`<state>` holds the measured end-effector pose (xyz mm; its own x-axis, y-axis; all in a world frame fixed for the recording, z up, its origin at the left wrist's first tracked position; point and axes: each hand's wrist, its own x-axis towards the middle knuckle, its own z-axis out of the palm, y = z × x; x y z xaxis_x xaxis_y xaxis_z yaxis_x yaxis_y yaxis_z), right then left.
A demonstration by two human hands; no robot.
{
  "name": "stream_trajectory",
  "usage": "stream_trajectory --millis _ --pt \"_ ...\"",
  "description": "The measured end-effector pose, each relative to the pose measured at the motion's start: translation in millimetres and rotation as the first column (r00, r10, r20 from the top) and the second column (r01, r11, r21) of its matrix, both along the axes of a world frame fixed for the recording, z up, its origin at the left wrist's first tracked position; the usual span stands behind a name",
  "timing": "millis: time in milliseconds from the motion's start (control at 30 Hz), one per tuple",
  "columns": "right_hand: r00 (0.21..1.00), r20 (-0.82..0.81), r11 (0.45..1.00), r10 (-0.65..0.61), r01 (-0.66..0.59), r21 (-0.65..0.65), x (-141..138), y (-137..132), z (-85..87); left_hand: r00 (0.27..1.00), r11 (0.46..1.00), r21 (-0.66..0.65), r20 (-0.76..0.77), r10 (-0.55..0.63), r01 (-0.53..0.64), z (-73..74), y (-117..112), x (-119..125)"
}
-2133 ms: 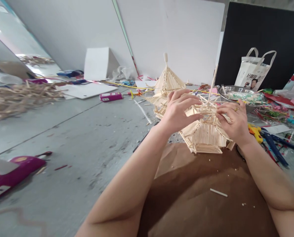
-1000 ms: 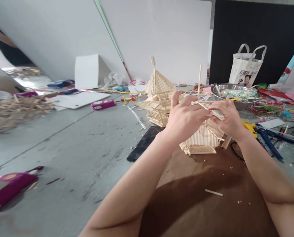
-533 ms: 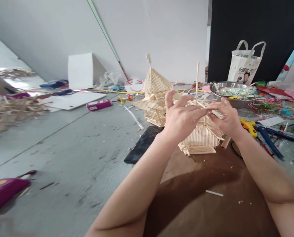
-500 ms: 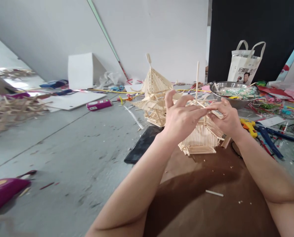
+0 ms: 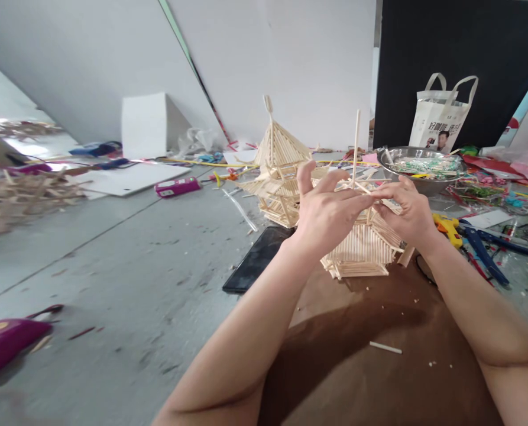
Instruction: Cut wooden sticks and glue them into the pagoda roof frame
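Note:
A small pagoda-like model of thin wooden sticks (image 5: 361,251) stands on the brown sheet, with one long stick (image 5: 356,142) upright at its top. Over its upper part, my left hand (image 5: 328,210) pinches a thin wooden stick (image 5: 362,187), ring and little fingers lifted. From the other side my right hand (image 5: 405,207) closes thumb and fingers at the end of that same stick. The fingertips of both hands nearly meet and hide part of the joint below. Behind my left hand rises a taller stick pagoda (image 5: 281,148) with a pointed roof.
A black tablet (image 5: 257,260) lies left of the model. To the right are a yellow glue gun (image 5: 447,229), blue-handled cutters (image 5: 485,251) and a metal bowl (image 5: 423,177) of packaged sticks. One loose stick (image 5: 385,348) rests on the brown sheet (image 5: 370,390). Purple devices (image 5: 177,187) lie leftward.
Almost nothing differs. The upright stick leans very slightly more to the right, and both hands keep their hold on the thin stick.

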<state>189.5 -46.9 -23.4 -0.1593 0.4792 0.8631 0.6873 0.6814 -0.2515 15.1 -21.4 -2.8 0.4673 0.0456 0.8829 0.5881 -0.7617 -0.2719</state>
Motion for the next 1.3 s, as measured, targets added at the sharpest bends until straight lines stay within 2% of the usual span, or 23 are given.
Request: stream_trajectory --millis 167,567,767,933,1133,1300 --pt "1.0 -0.001 1.0 -0.002 0.002 -0.003 -1.0 -0.9 0.8 0.999 0.999 -0.007 -0.02 0.047 -0.047 0.4 -0.7 -0.7" --pt "0.999 0.016 0.998 -0.029 0.03 -0.056 -0.5 -2.6 2.2 1.0 0.993 -0.117 -0.01 0.018 -0.019 -0.9 -0.8 -0.6" --pt "0.999 0.018 1.0 -0.029 0.029 -0.004 -0.7 -1.2 0.0 1.0 0.999 -0.032 -0.012 0.029 -0.029 -0.4 -1.2 -0.1" --pt "0.999 0.016 0.999 -0.04 0.041 -0.025 -0.8 -0.9 -0.2 0.999 0.997 -0.068 -0.017 0.042 -0.043 -1.9 -1.0 -0.6" --pt "0.999 0.012 0.999 -0.034 0.035 -0.018 -0.7 -1.6 0.7 0.998 0.997 -0.052 -0.022 0.054 -0.055 -0.5 -2.5 -0.4" --pt "0.999 0.025 0.998 -0.037 0.037 -0.04 -0.1 -2.1 1.3 1.0 0.999 -0.05 -0.015 0.017 -0.018 0.1 -3.0 -0.2"
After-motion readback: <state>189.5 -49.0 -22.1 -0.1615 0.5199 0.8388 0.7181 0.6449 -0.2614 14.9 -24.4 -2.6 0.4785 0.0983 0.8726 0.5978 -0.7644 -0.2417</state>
